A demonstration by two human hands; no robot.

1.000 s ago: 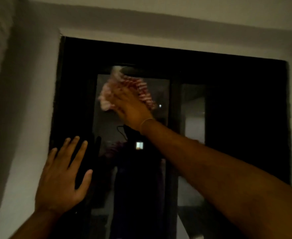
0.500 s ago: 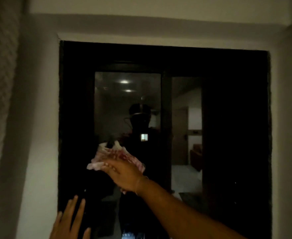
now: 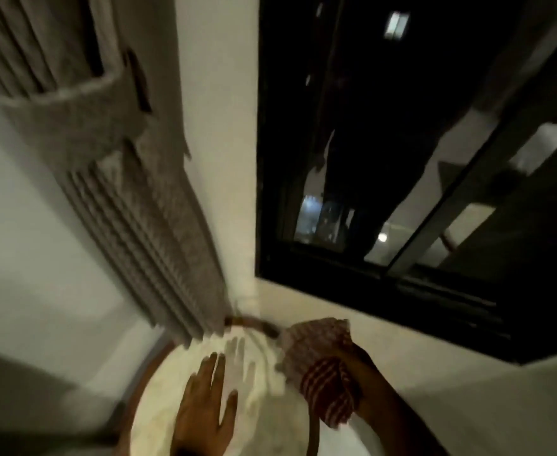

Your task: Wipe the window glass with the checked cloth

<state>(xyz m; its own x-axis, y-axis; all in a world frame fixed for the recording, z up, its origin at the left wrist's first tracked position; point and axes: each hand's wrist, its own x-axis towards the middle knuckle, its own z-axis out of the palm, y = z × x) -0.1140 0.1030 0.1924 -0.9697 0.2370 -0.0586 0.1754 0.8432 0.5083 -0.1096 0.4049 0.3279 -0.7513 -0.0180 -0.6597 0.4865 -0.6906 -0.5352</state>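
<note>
The window glass (image 3: pixel 385 143) is dark and reflective in a black frame, now at the upper right of the head view. My right hand (image 3: pixel 362 386) is down below the sill, bunched around the red-and-white checked cloth (image 3: pixel 319 357), over the right rim of a round white table top. My left hand (image 3: pixel 204 409) lies flat with fingers spread on that table top, holding nothing. Neither hand touches the glass. The frame is blurred by motion.
A round white table top (image 3: pixel 168 406) with a brown rim sits low in the middle. A grey pleated curtain (image 3: pixel 132 192) tied with a band hangs at the left against the white wall (image 3: pixel 221 126). The black window frame (image 3: pixel 385 284) runs above my hands.
My right hand came down off the glass with the cloth to the table below the sill. My left hand left the frame and rests on the table. The view swung downward.
</note>
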